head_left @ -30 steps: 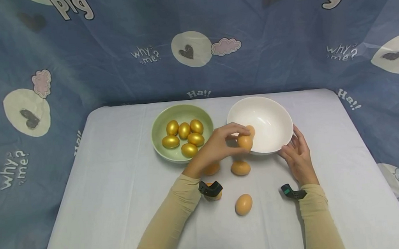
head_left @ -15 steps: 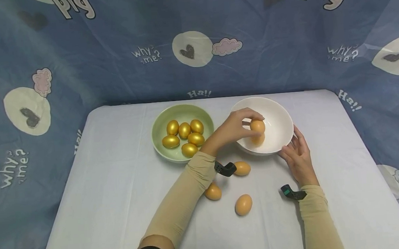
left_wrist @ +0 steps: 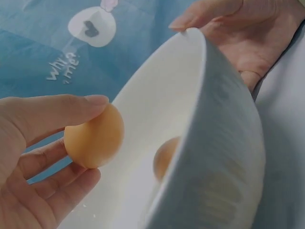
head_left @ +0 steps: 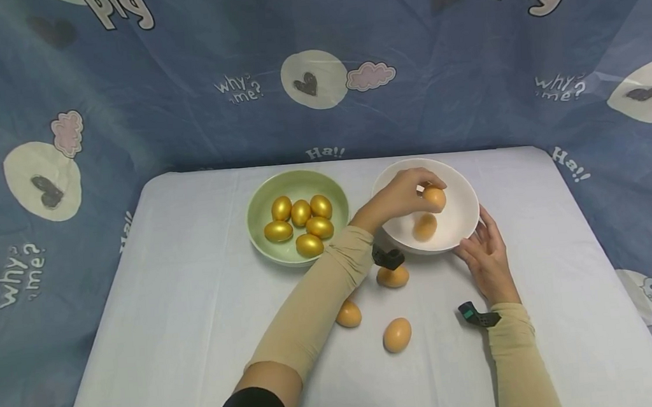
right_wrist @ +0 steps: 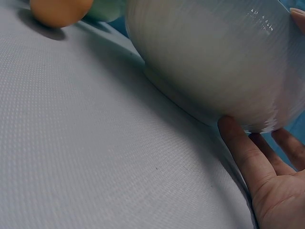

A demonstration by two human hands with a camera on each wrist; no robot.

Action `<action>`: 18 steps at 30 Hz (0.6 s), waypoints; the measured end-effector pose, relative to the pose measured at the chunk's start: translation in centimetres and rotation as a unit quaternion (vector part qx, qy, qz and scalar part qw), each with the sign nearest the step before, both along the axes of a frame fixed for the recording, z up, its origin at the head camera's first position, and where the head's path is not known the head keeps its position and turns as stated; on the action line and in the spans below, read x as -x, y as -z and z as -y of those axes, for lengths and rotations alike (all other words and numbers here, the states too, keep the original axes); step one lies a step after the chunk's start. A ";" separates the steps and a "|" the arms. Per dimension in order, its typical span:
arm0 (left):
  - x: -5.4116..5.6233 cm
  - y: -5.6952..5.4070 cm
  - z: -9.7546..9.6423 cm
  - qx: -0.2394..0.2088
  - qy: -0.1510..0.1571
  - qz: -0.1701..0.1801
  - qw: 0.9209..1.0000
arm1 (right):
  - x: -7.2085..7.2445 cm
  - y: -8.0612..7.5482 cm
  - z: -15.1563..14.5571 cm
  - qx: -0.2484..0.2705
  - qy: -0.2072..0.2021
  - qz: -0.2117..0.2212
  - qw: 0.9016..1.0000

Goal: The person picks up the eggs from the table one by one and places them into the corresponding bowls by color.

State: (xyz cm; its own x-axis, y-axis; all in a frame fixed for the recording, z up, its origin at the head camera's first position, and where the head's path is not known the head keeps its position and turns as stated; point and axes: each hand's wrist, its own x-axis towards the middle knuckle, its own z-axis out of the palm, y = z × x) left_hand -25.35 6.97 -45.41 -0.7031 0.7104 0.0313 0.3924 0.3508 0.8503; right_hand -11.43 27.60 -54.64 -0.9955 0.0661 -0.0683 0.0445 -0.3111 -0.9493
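Note:
In the head view my left hand [head_left: 408, 192] is over the white bowl [head_left: 466, 211], pinching a brown egg [head_left: 435, 199]. In the left wrist view the thumb lies on the upper side of the held egg [left_wrist: 97, 136], with fingers below. A second brown egg [head_left: 424, 227] lies inside the bowl. My right hand [head_left: 487, 261] holds the bowl's right side. Its thumb is at the rim, and in the right wrist view its fingers [right_wrist: 245, 155] reach under the bowl's side [right_wrist: 205, 62].
Left of the white bowl stands a green bowl [head_left: 256, 218] with several golden eggs [head_left: 301, 213]. Brown eggs lie on the white cloth in front: one near the bowl [head_left: 392, 277], one beside my left forearm [head_left: 349, 315], one closer to me [head_left: 397, 335]. A patterned blue curtain [head_left: 189, 67] hangs behind.
My left hand has moved right and away from me with its egg, from the bowl's front left edge to over its inside. The right hand stays at the bowl.

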 end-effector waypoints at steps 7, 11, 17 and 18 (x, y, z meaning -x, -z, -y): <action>1.4 0.3 -1.4 0.062 0.006 -0.019 0.998 | 0.0 0.0 0.0 0.002 -0.001 -0.004 1.000; 1.9 0.8 -2.2 0.081 0.020 -0.029 0.996 | -0.1 0.0 0.0 0.004 -0.003 -0.003 1.000; 2.0 1.4 -2.7 0.131 0.029 -0.026 0.991 | 0.0 -0.1 0.0 0.014 -0.006 -0.002 1.000; 2.0 1.4 -2.7 0.143 0.027 -0.018 0.989 | 0.0 -0.1 0.0 0.015 -0.006 -0.002 1.000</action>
